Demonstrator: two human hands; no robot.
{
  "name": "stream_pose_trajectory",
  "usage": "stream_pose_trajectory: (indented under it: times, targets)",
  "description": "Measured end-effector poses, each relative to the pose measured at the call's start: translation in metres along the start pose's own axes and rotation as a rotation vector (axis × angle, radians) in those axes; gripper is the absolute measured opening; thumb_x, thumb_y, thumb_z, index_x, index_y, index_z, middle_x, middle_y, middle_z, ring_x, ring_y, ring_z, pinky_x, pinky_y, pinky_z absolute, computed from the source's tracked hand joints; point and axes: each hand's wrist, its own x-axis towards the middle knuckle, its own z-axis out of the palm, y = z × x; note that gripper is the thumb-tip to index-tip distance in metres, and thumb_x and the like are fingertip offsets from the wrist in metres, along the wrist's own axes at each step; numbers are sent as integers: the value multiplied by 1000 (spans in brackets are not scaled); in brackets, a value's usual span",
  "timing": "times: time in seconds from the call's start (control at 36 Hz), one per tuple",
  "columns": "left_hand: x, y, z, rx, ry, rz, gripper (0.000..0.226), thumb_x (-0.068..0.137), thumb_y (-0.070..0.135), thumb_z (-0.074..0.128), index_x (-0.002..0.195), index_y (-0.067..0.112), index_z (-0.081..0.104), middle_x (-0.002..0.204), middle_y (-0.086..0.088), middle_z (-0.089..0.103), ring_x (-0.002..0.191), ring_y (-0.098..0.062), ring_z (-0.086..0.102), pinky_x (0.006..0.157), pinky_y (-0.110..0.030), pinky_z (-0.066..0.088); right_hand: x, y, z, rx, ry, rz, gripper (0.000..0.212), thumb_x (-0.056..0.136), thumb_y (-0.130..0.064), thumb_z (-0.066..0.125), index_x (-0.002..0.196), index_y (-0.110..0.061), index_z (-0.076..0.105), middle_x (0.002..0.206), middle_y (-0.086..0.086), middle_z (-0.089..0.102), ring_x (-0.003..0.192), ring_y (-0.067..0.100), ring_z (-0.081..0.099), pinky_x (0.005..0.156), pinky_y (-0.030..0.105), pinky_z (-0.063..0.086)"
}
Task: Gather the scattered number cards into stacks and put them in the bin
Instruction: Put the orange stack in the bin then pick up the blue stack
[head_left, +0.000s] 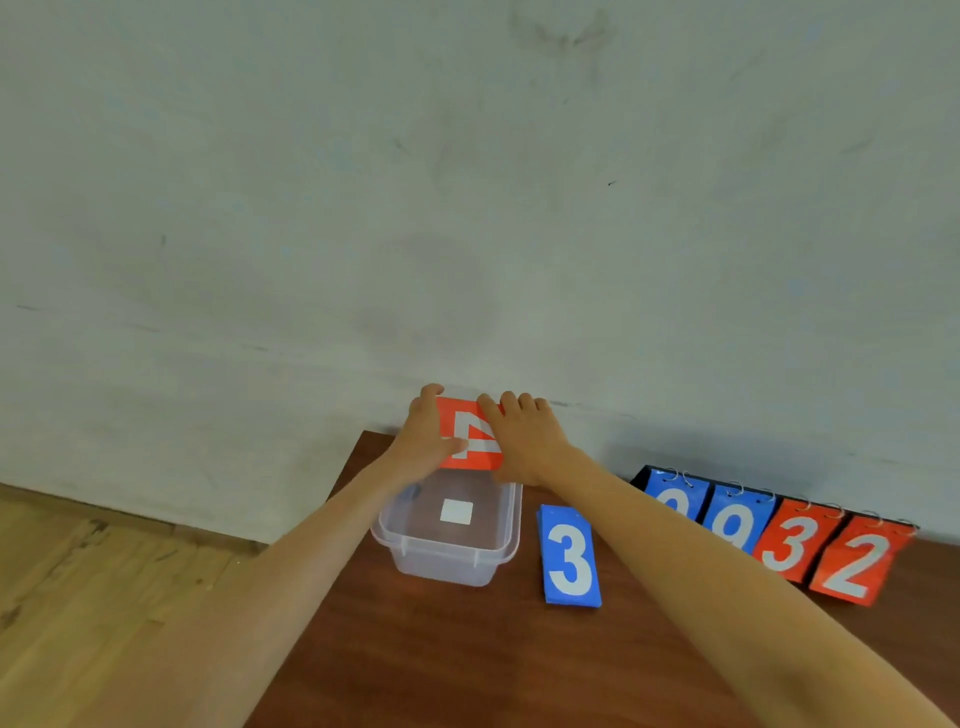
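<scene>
Clear plastic bin (441, 569), lidless, on the brown table (467, 665), close to the table's far edge. Inside the bin, a small white rectangle (456, 512) at the bottom. On the floor of the bin or stuck beneath it, cannot tell through the clear plastic.

Above the bin's far rim, face tilted toward the camera: red 4 card (475, 452), gripped from both sides. Single card or stack, cannot tell. On the bin's left side, left hand (423, 441) with thumb laid across the card's front and fingers curled round its left edge and top corner. On the bin's right side, right hand (524, 441) with fingers curled over the card's top right edge, covering part of the numeral. Card's lower edge right at the bin's far wall; touching or not, cannot tell.

Just right of the bin, flat on the table and apart from its wall: blue 3 stack (570, 556), with a thick edge at the near end. Farther right of the bin, along the back: black flip scoreboard (779, 540) on rings — a partly hidden blue numeral, then blue 9, red 3, red 2.

Left of the bin, past the table's edge: light wooden floor (104, 597). Behind the bin: pale grey wall (467, 208).
</scene>
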Motion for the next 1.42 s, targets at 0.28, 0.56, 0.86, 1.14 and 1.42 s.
stream_pose_trajectory:
  times: [0.28,0.56,0.86,1.14,1.42]
  targets:
    - [50,-41,17,765,-150,17,72,97,19,46,146,-4,-1,152,-24,5,142,-39,9,114,-39,18,70,-15,42,-7,-237,-17,100,68,-43,77,145,-14,19,134,13,41,118,33,46,99,43,38]
    - [76,-87,45,1043,-504,70,33,95,-1,35,121,-5,54,128,-21,53,122,-32,47,100,-36,36,110,-29,102,-39,-438,-36,94,68,-40,78,140,-8,28,134,15,45,119,33,49,96,41,40]
    - [101,-103,71,1158,-745,20,33,95,4,43,127,-2,51,135,-20,47,126,-31,44,100,-36,37,128,-32,144,8,-475,59,102,71,-38,78,142,-1,16,139,20,37,126,38,42,102,47,36]
    - [110,-104,76,1186,-795,9,35,96,4,38,130,0,49,135,-17,48,125,-29,44,104,-33,32,130,-35,154,-53,-469,59,96,75,-38,74,144,-3,17,142,18,35,129,35,37,107,48,30]
    - [103,-97,69,1053,-768,-103,32,94,-1,37,119,-2,56,127,-17,55,119,-31,48,103,-36,39,116,-33,141,-130,-460,-22,52,90,-22,55,139,-15,40,140,11,41,131,30,33,111,46,24]
